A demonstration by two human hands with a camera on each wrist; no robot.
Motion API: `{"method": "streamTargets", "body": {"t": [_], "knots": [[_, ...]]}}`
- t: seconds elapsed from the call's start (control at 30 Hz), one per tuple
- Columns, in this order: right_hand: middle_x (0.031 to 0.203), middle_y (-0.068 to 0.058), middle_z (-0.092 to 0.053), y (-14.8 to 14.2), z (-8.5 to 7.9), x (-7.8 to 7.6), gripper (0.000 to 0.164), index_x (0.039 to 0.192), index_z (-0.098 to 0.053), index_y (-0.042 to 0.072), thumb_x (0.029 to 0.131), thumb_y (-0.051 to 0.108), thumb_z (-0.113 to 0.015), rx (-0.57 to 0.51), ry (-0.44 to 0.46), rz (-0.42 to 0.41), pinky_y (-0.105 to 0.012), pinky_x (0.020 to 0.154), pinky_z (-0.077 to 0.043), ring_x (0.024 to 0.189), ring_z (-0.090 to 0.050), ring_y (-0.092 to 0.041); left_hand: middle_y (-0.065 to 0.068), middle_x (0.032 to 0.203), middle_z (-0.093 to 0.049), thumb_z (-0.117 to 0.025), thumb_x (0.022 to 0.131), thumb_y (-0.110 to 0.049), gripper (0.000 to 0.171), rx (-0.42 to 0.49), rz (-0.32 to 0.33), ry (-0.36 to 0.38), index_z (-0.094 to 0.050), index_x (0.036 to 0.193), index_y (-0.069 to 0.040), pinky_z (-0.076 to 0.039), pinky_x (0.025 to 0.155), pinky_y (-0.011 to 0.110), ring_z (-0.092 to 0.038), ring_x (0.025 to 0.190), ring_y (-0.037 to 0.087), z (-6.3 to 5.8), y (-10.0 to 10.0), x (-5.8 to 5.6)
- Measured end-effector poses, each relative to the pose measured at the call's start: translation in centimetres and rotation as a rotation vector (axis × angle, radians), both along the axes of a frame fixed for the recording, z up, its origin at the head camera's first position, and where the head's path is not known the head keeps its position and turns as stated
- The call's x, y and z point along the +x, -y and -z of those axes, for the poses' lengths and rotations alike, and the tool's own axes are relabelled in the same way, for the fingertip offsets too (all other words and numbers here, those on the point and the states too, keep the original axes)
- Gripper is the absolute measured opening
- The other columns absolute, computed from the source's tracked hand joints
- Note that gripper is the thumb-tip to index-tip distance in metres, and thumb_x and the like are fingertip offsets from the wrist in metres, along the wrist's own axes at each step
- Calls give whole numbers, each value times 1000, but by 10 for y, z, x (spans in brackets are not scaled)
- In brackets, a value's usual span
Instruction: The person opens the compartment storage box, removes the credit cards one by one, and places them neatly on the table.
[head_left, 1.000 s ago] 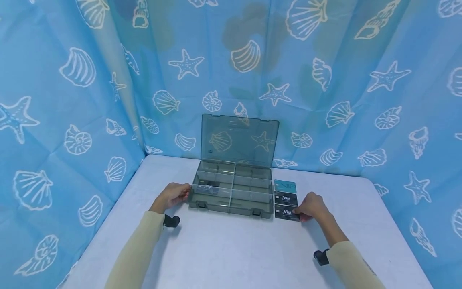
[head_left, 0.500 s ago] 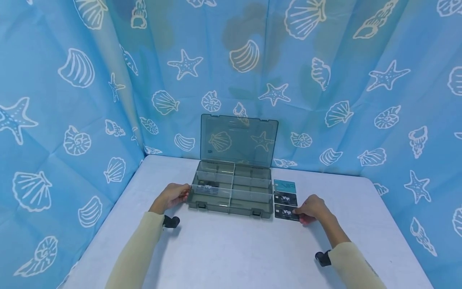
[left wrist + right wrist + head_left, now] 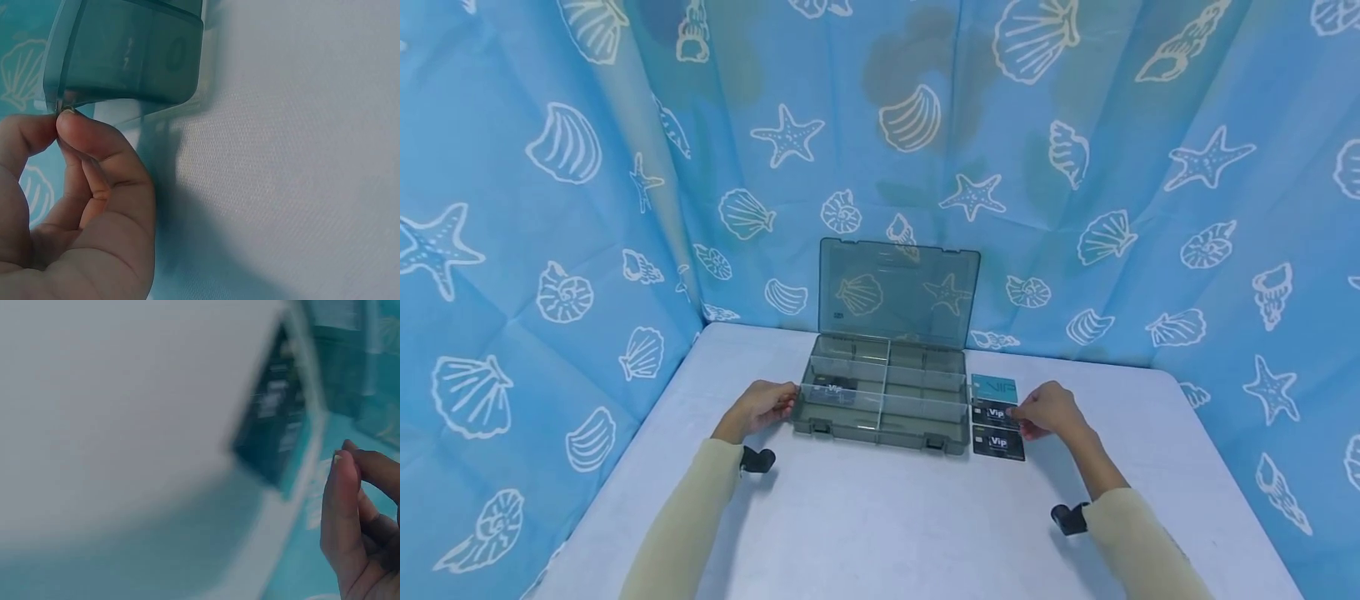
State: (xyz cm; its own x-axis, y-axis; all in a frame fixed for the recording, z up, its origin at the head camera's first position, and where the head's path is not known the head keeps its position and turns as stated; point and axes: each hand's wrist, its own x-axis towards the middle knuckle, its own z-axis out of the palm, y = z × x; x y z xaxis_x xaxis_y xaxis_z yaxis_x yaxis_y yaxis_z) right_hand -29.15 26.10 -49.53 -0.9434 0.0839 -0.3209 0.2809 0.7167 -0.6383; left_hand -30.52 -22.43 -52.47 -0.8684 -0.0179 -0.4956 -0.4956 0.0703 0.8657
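Observation:
A smoky, see-through compartment box stands on the table with its lid raised. My left hand pinches the box's left edge between thumb and finger, as the left wrist view shows closely. One black card marked Vip lies in a left compartment. Right of the box, a teal card, a middle black Vip card and a front black Vip card lie in a column. At the middle card's right end is my right hand, thumb and fingertip together, nothing visible between them in the right wrist view.
A blue curtain printed with shells and starfish hangs behind the box and along both sides. White cloth covers the table. Dark wrist cameras sit at both cuffs. Thin clear dividers split the box into compartments.
My right hand has moved away from me, from the front card's right end to the middle card's. My left hand stays on the box edge.

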Motion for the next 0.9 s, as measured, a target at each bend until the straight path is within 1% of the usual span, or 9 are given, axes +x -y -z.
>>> {"method": "streamTargets", "body": {"t": [0.17,0.23,0.3,0.37,0.53,0.67,0.8,0.9], "knots": [[73,-13,-67,30,-31,-16,28,95,-67,-5,90,22,-70,-131,-111,-74,-37,65,-59,61,-69,-21,6,89,-57,-59,93,-15,27,13,12,-5,-60,112,4,-51,68,22,-56,75,13,0,1,2],[74,-14,-68,46,-39,-21,28,96,-69,-5,90,23,-70,-192,-140,-105,-40,68,-59,62,-69,-21,7,89,-58,-59,93,-15,27,12,16,-8,-60,112,4,-51,68,22,-56,76,13,-1,1,3],[76,-14,-68,64,-43,-25,29,96,-70,-5,91,24,-69,-258,-157,-129,-42,70,-58,64,-69,-21,7,90,-58,-60,92,-14,27,1,14,-8,-60,112,4,-51,69,22,-56,76,13,-2,0,3],[78,-14,-69,81,-45,-28,29,96,-70,-5,92,24,-67,-316,-165,-158,-43,72,-58,65,-70,-21,7,90,-57,-60,92,-14,27,-7,12,-8,-60,112,3,-51,70,23,-56,77,14,-3,-1,3],[84,-16,-70,127,-49,-35,29,98,-71,-5,94,23,-65,-448,-154,-195,-42,72,-58,70,-71,-22,6,90,-57,-59,94,-15,27,-23,5,-4,-59,113,3,-51,70,23,-57,77,13,-6,0,3],[88,-21,-70,159,-51,-39,28,101,-69,-9,94,18,-64,-532,-124,-216,-43,75,-58,74,-71,-25,6,88,-59,-59,93,-15,25,-38,-8,-6,-60,110,2,-52,69,22,-57,76,13,-7,0,1],[94,-26,-68,183,-46,-43,27,103,-68,-11,94,14,-63,-598,-87,-215,-46,81,-55,79,-71,-28,6,88,-59,-60,91,-15,23,-33,-5,-16,-61,108,2,-52,69,23,-58,75,13,-5,0,0],[100,-28,-67,200,-40,-43,26,105,-67,-11,95,13,-62,-621,-50,-222,-47,85,-54,83,-71,-29,6,88,-59,-60,91,-14,21,-32,-2,-8,-62,106,1,-51,69,23,-57,75,14,-4,0,1]]}}
